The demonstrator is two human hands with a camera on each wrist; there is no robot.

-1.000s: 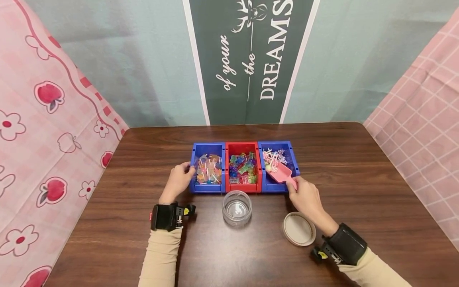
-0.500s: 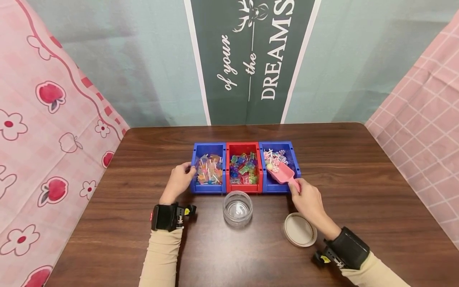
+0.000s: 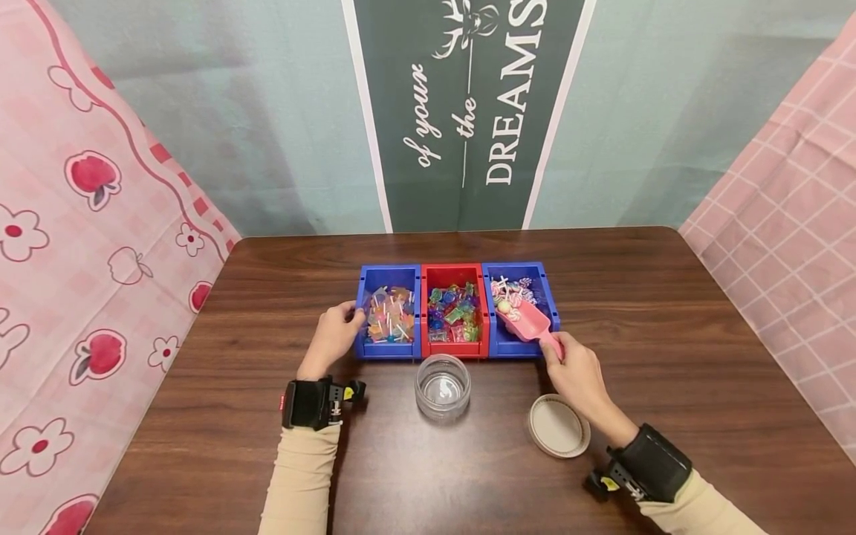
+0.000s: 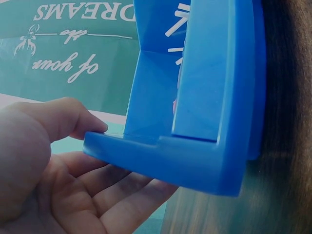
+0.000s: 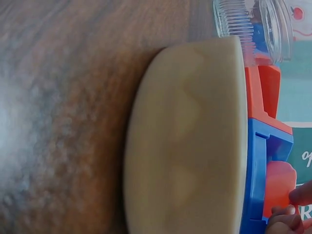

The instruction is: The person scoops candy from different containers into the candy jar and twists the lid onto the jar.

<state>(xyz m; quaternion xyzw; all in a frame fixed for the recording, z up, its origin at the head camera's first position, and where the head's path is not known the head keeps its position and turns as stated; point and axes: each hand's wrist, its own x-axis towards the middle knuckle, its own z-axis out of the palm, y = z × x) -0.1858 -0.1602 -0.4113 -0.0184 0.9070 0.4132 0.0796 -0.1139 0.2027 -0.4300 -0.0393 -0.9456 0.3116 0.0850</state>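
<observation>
My left hand grips the outer side wall of the left blue bin, thumb above and fingers below in the left wrist view. Small pastel pieces with white sticks lie inside that bin. My right hand holds a pink scoop by its handle. The scoop's blade is tilted into the right blue bin, against small swirled lollipops, a few at its front edge. Between the blue bins stands a red bin of colourful wrapped candies.
A clear round jar stands open in front of the red bin. A cream round lid lies below my right hand and looms large in the right wrist view. Patterned cloths hang behind and beside the brown table.
The scoop and my right hand have shifted slightly to the right, the blade staying in the right bin among the lollipops. My left hand keeps its place on the left bin.
</observation>
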